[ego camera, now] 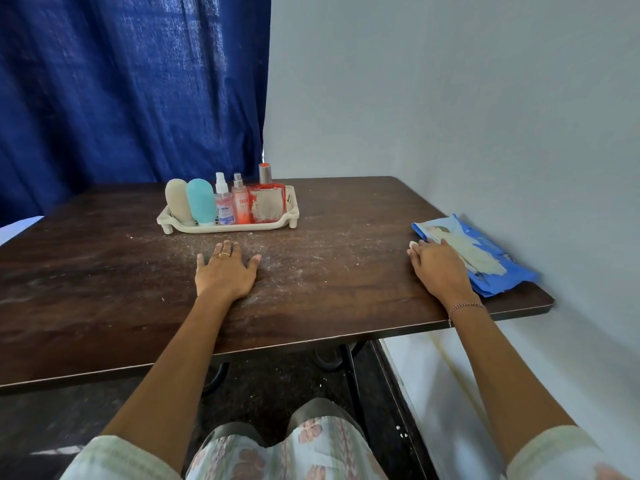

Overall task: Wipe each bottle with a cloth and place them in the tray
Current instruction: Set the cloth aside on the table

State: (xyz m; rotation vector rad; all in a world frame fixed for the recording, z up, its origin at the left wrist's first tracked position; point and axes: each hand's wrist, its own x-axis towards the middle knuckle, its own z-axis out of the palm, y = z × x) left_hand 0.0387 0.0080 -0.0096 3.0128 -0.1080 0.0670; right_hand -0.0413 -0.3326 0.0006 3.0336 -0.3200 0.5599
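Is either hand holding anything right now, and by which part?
The left hand lies flat on the table, holding nothing. The right hand rests on the left end of the cloth; whether its fingers grip it cannot be told.

I see 2 bare arms stretched out in front of me. My left arm [166, 368] goes forward toward the middle. My left hand [225, 271] lies flat, palm down, with its fingers straight. Its little finger and thumb stick out to the sides. A thin ring [224, 255] sits on 1 finger. My right arm [498, 368] goes out to the right side. My right hand [440, 268] is palm down too, turned a bit to the left, with its fingers straight and close together. A thin thread band [465, 306] goes round that wrist. Short pale sleeves [114, 459] cover the tops of both arms.
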